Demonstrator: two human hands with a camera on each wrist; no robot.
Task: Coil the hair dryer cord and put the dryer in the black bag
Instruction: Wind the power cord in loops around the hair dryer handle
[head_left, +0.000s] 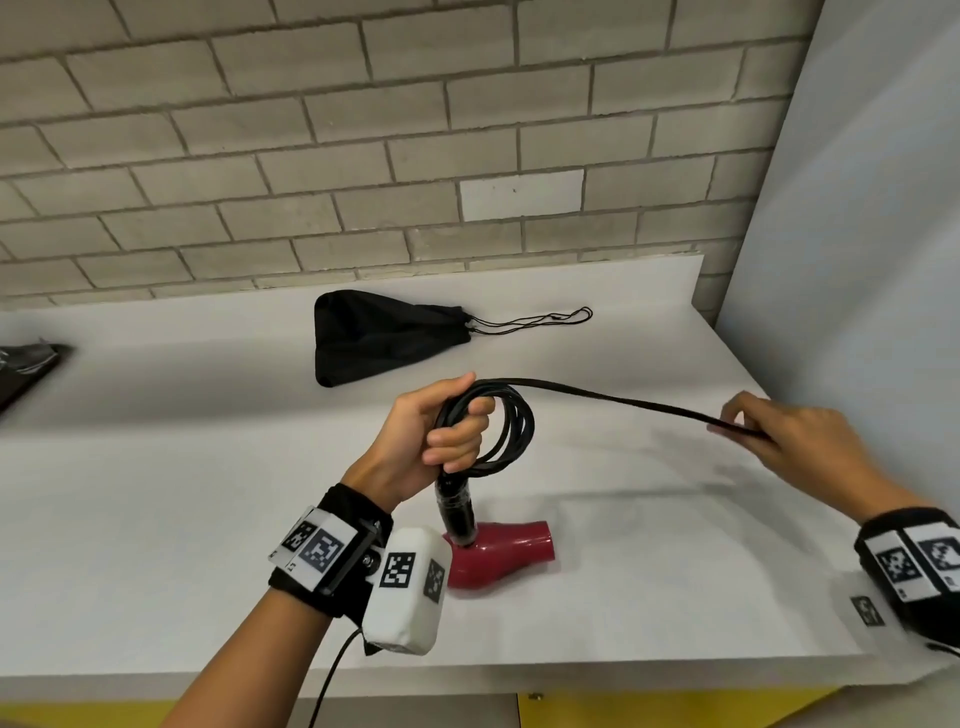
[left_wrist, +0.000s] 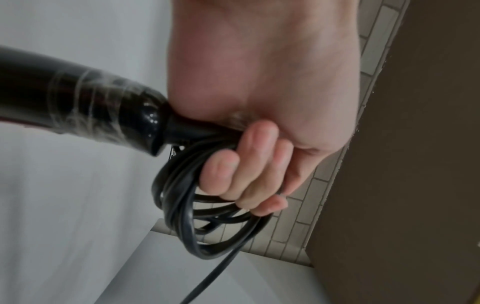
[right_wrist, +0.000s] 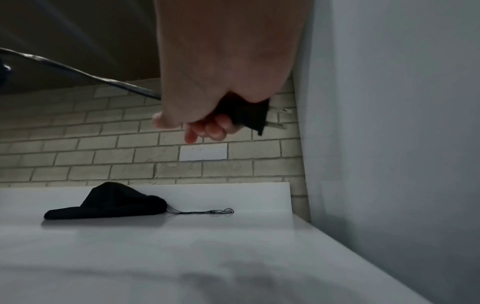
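Observation:
A red hair dryer (head_left: 501, 553) with a black handle (head_left: 456, 512) hangs nozzle-right just above the white counter (head_left: 156, 519). My left hand (head_left: 441, 431) grips several loops of its black cord (head_left: 511, 426) at the top of the handle; in the left wrist view the fingers (left_wrist: 241, 170) curl through the cord coil (left_wrist: 182, 205). The free cord runs right to my right hand (head_left: 769, 431), which holds the plug end. In the right wrist view the black plug (right_wrist: 246, 115) sits in my curled fingers, prongs pointing right. The black drawstring bag (head_left: 379, 335) lies flat at the back of the counter.
The bag's drawstring (head_left: 535, 322) trails right on the counter. A brick wall (head_left: 363, 130) runs behind, and a grey panel (head_left: 857, 260) closes the right side. A dark object (head_left: 26, 364) lies at the far left edge. The counter's front edge (head_left: 467, 675) is near me.

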